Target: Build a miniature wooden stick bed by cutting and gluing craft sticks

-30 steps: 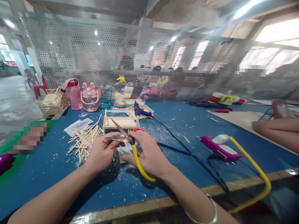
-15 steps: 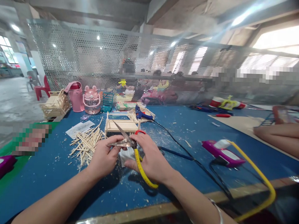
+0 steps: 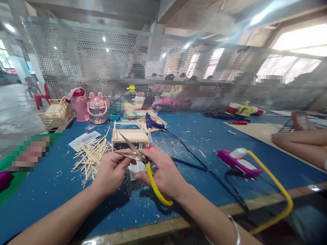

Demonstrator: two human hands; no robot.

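Holds steel scissors with a yellow-wrapped handle (image 3: pixel 134 154) in the right hand (image 3: pixel 168 172), with fingers curled around the handles and blades parted. Brings the left hand (image 3: pixel 109 172) right up to the blades, fingers bunched narrow (cannot tell whether anything is pinched there). Works best with left fingertips outside the closing line and wrists steady. Hovers over the blue tabletop (image 3: pixel 56 204), between the heap of thin pale wooden sticks (image 3: pixel 92 155) and the thin black cable (image 3: pixel 185 148). Better to shift back toward the wooden front edge (image 3: pixel 142 230) than forward into the slatted pale wooden frame (image 3: pixel 131 135).
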